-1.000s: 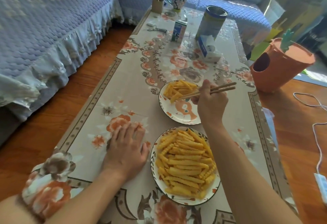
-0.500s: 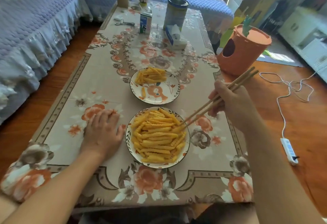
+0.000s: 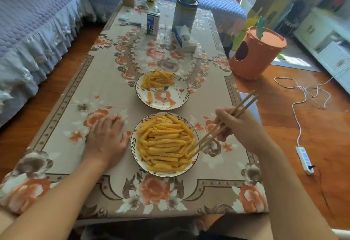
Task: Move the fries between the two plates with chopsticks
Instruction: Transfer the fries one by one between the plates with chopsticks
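the near plate (image 3: 135,161) sat heaped with crinkle fries (image 3: 164,142) at the front of the floral tabletop (image 3: 106,80), and the right hand (image 3: 239,126) pinched the chopsticks (image 3: 221,126) with curled fingers, their tips down among the fries at the plate's right edge; whether a fry was already caught between the tips i could not tell. the left hand (image 3: 106,137) lay spread and flat on the cloth just beside that plate, holding nothing. to do this pick well, i would judge it best to close the tips on a single fry near its middle, squeeze lightly so the ridged piece neither snaps nor rolls, and lift level before swinging away. the far plate (image 3: 181,99) behind held a smaller pile plus one stray fry on its picture. compared with half a second before, the chopstick tips had slid lower along the right edge of the pile, while the left hand had not shifted
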### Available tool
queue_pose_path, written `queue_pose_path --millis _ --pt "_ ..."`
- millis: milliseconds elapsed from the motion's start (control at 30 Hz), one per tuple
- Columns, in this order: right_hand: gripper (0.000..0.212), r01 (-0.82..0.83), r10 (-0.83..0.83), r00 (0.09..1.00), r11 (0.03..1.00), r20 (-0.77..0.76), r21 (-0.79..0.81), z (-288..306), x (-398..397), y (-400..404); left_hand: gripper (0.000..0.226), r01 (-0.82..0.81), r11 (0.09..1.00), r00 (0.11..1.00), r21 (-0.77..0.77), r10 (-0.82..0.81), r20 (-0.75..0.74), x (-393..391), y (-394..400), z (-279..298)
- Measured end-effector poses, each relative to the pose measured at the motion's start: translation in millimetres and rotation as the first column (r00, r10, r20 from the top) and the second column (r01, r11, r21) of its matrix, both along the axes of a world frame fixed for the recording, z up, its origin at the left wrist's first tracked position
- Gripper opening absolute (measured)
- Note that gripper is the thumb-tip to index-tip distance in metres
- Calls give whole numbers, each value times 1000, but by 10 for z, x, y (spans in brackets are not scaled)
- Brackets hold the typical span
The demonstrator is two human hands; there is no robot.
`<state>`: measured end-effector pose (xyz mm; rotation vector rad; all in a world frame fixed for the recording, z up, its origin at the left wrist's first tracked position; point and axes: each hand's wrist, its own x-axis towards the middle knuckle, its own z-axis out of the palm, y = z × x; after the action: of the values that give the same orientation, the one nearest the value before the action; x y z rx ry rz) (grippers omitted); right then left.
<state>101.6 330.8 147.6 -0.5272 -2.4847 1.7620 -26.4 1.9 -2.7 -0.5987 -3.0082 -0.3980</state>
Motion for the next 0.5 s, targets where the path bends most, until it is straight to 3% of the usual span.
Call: queue_pose_path --millis 267,400,500 --pt "33 286 -311 927 948 -208 -140 50 -399 164 44 10 1000 1000 -3 -10 -4 -6 -1 -10" --pt "32 336 -379 890 921 -253 -197 -89 -1008 -270 43 14 1000 1000 -11 -14 11 -25 -17 -30" --pt "34 351 -375 886 927 -275 -133 -233 -1484 -639 41 13 1000 1000 -22 -13 21 -32 -16 -47"
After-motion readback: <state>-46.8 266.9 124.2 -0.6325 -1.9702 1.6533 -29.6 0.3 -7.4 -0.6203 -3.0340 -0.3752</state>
